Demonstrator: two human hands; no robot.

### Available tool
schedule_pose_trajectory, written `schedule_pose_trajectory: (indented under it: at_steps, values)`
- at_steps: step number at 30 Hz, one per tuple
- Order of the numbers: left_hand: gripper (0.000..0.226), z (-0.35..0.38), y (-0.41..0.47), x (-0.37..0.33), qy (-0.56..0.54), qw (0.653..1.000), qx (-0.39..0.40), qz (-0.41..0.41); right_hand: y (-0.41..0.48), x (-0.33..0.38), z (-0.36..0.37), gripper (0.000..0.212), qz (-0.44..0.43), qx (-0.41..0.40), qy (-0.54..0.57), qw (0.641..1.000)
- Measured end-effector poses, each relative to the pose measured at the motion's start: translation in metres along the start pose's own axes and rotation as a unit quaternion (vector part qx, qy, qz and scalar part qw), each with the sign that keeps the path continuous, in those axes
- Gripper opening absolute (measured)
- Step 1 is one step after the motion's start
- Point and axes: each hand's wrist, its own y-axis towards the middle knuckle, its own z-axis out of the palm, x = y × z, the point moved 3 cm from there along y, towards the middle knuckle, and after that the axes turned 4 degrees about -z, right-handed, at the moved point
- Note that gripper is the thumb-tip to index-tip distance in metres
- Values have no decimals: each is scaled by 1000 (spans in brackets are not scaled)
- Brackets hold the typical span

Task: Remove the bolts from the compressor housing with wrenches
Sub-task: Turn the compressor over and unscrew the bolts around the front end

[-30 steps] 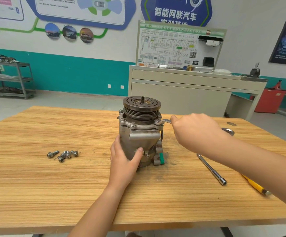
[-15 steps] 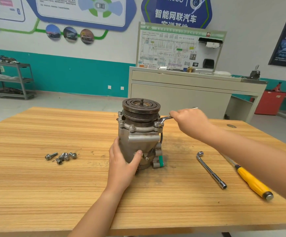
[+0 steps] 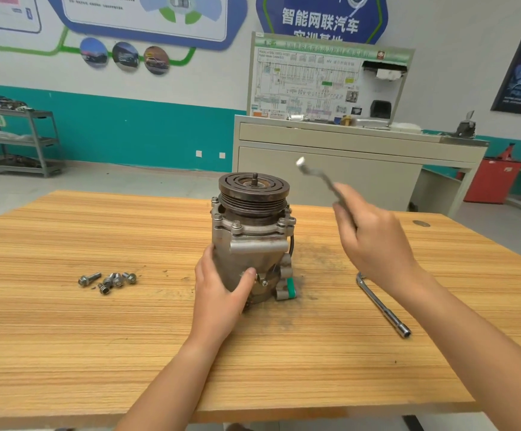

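Head view shows your right hand (image 3: 374,241), fingers curled round the wrench (image 3: 315,177), now lifted off the bolt (image 3: 281,221), probably to reseat, while your left hand (image 3: 218,293) clasps the compressor housing (image 3: 250,247).

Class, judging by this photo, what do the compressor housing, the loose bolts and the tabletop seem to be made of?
Compressor housing: probably cast aluminium, dull grey, rough, grimy surface. Loose bolts: likely plated steel, bright silvery glints. Tabletop: wood or wood-look laminate, striped light-brown grain, smooth matte; unclear which.
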Motion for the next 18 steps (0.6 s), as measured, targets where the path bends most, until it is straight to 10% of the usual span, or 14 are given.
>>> schedule_pose_trajectory:
  at_steps: [6,18]
  values:
    - [84,0,0,0,-2,1000,2,-5,-5,7,8,52,48,226,-265,936]
    - [84,0,-1,0,5,1000,0,-6,5,53,19,57,16,380,-353,854]
